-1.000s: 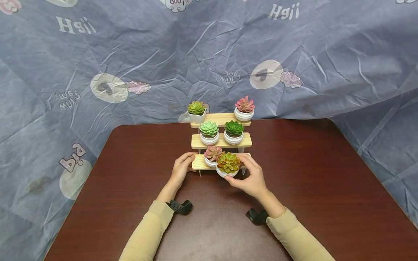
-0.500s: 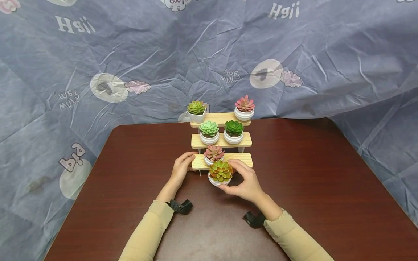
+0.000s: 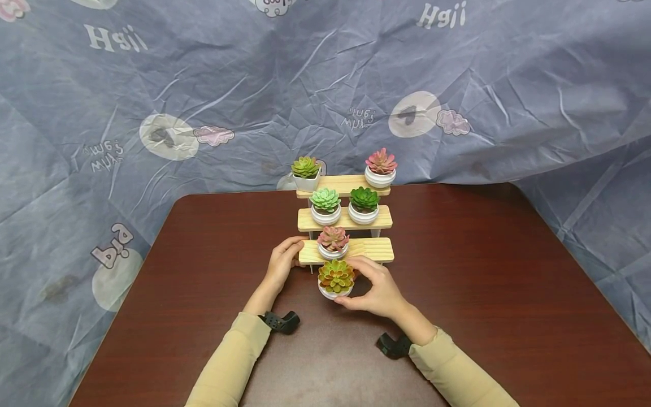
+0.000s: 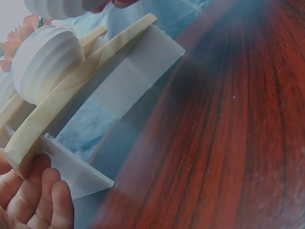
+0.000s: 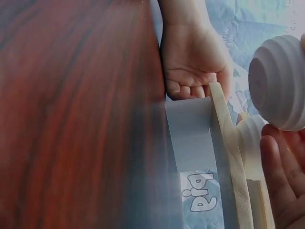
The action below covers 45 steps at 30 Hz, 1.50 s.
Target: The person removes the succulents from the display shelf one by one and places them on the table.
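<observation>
My right hand point(image 3: 376, 289) pinches the white ribbed pot of an olive-and-orange succulent point(image 3: 336, 276), thumb at the front and fingers at its right side. This pot point(image 5: 279, 83) hangs in the air before the bottom tier, apart from the wood in the right wrist view. My left hand point(image 3: 281, 263) grips the left end of the bottom board of a three-tier wooden plant stand point(image 3: 375, 250); in the left wrist view its fingers point(image 4: 50, 191) curl beneath the board point(image 4: 71, 90). A pink succulent point(image 3: 333, 242) in a white pot stands left of centre on that board.
On the middle tier sit a mint succulent point(image 3: 325, 206) and a dark green one point(image 3: 364, 204). The top tier bears a green succulent in a square pot point(image 3: 306, 174) and a pink-red one point(image 3: 381, 168). A grey-blue cloth point(image 3: 285, 85) hangs behind the brown table point(image 3: 473, 271).
The right hand has carried the olive-and-orange succulent left and toward the person, away from the right half of the bottom board. My left hand has stayed on the stand.
</observation>
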Available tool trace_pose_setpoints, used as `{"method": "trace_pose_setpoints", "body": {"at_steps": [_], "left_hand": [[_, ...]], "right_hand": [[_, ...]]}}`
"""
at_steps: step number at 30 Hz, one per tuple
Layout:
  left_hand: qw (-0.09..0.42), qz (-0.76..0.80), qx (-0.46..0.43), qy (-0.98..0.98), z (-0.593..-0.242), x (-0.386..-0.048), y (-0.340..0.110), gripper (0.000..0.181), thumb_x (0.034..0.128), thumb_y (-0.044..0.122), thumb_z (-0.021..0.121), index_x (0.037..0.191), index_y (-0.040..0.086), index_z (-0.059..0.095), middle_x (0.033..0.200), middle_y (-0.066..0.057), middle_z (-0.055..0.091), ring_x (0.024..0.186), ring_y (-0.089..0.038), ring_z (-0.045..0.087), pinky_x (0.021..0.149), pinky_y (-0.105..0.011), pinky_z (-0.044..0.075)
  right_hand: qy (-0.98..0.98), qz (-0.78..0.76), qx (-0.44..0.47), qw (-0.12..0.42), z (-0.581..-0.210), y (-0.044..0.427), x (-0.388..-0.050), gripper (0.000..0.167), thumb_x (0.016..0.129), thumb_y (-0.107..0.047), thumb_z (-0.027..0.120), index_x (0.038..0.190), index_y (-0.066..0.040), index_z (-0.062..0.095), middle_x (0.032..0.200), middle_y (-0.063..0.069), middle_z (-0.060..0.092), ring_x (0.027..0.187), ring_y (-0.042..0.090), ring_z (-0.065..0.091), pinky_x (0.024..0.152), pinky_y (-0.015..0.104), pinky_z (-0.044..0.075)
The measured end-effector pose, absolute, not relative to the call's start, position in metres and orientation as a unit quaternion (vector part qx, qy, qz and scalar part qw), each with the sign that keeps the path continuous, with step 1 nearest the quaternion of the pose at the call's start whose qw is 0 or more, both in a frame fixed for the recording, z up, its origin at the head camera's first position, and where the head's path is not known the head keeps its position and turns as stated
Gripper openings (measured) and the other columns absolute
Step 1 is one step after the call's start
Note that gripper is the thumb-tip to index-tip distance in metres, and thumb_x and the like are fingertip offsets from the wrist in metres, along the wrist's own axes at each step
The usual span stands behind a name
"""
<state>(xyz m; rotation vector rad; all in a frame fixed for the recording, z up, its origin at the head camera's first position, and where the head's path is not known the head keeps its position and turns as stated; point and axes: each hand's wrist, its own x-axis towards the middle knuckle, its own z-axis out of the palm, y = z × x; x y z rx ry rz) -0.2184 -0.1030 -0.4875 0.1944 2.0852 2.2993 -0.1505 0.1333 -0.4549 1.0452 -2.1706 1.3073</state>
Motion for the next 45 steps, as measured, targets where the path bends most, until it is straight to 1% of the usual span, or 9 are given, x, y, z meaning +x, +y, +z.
{"method": "trace_pose_setpoints", "body": {"at_steps": [3, 6, 8, 12, 15, 20, 25, 36, 45], "left_hand": [[0.017, 0.740, 0.062, 0.669, -0.487, -0.219, -0.103, 0.029, 0.0976, 0.016, 0.051, 0.117, -0.004, 0.062, 0.096, -0.010, 0.061, 0.068, -0.014, 0.058, 0.057, -0.026, 0.051], [0.018, 0.741, 0.061, 0.669, -0.487, -0.219, -0.103, 0.029, 0.0976, 0.015, 0.051, 0.116, -0.003, 0.062, 0.096, -0.010, 0.062, 0.067, -0.014, 0.058, 0.057, -0.026, 0.051], [0.018, 0.741, 0.060, 0.669, -0.487, -0.219, -0.103, 0.028, 0.0976, 0.015, 0.051, 0.116, -0.003, 0.062, 0.095, -0.010, 0.061, 0.067, -0.014, 0.058, 0.057, -0.026, 0.051], [0.021, 0.739, 0.058, 0.671, -0.486, -0.219, -0.103, 0.028, 0.0978, 0.015, 0.051, 0.117, -0.002, 0.062, 0.095, -0.009, 0.061, 0.066, -0.014, 0.058, 0.058, -0.026, 0.050], [0.026, 0.738, 0.059, 0.671, -0.486, -0.219, -0.104, 0.029, 0.0983, 0.014, 0.050, 0.118, -0.003, 0.061, 0.094, -0.007, 0.061, 0.066, -0.013, 0.057, 0.058, -0.026, 0.050], [0.030, 0.736, 0.064, 0.674, -0.477, -0.213, -0.104, 0.030, 0.0986, 0.011, 0.048, 0.119, -0.007, 0.059, 0.093, -0.006, 0.061, 0.066, -0.012, 0.057, 0.059, -0.028, 0.051], [0.025, 0.732, 0.070, 0.678, -0.462, -0.204, -0.102, 0.030, 0.0982, 0.010, 0.048, 0.118, -0.010, 0.058, 0.094, -0.007, 0.061, 0.067, -0.011, 0.058, 0.060, -0.028, 0.051], [0.029, 0.734, 0.071, 0.674, -0.463, -0.205, -0.103, 0.030, 0.0986, 0.010, 0.047, 0.119, -0.009, 0.058, 0.096, -0.009, 0.061, 0.067, -0.012, 0.058, 0.060, -0.028, 0.051], [0.029, 0.733, 0.074, 0.676, -0.463, -0.205, -0.102, 0.029, 0.0987, 0.010, 0.047, 0.118, -0.008, 0.059, 0.096, -0.009, 0.061, 0.067, -0.011, 0.058, 0.060, -0.028, 0.051]], "right_hand": [[-0.780, 0.463, 0.374, 0.195, -0.458, 0.133, -0.150, 0.062, 0.066, -0.034, 0.085, 0.115, -0.005, 0.062, 0.109, 0.004, 0.062, 0.094, 0.014, 0.059, 0.076, 0.031, 0.050], [-0.788, 0.455, 0.370, 0.186, -0.461, 0.132, -0.149, 0.062, 0.065, -0.035, 0.086, 0.115, -0.006, 0.063, 0.111, 0.003, 0.062, 0.096, 0.014, 0.059, 0.080, 0.028, 0.049], [-0.793, 0.451, 0.369, 0.179, -0.464, 0.132, -0.149, 0.063, 0.064, -0.035, 0.086, 0.115, -0.006, 0.063, 0.112, 0.005, 0.062, 0.095, 0.014, 0.059, 0.080, 0.030, 0.050], [-0.799, 0.448, 0.369, 0.157, -0.468, 0.131, -0.149, 0.063, 0.065, -0.037, 0.086, 0.114, -0.007, 0.062, 0.112, 0.004, 0.061, 0.089, 0.010, 0.059, 0.073, 0.033, 0.052], [-0.799, 0.450, 0.371, 0.145, -0.470, 0.130, -0.149, 0.061, 0.066, -0.037, 0.085, 0.114, -0.007, 0.061, 0.111, 0.003, 0.061, 0.084, 0.009, 0.059, 0.070, 0.032, 0.053], [-0.802, 0.446, 0.372, 0.142, -0.473, 0.130, -0.150, 0.061, 0.067, -0.038, 0.085, 0.114, -0.008, 0.061, 0.109, 0.002, 0.061, 0.083, 0.008, 0.059, 0.071, 0.027, 0.052], [-0.807, 0.441, 0.368, 0.136, -0.475, 0.130, -0.150, 0.063, 0.066, -0.038, 0.085, 0.115, -0.008, 0.060, 0.109, 0.002, 0.062, 0.082, 0.008, 0.060, 0.071, 0.027, 0.052], [-0.821, 0.442, 0.349, 0.097, -0.480, 0.130, -0.151, 0.062, 0.068, -0.036, 0.084, 0.117, -0.009, 0.059, 0.110, -0.002, 0.060, 0.081, 0.009, 0.061, 0.074, 0.027, 0.052], [-0.827, 0.425, 0.360, 0.077, -0.482, 0.129, -0.151, 0.063, 0.070, -0.034, 0.084, 0.119, -0.006, 0.057, 0.114, 0.003, 0.059, 0.082, 0.010, 0.061, 0.073, 0.028, 0.052]]}}
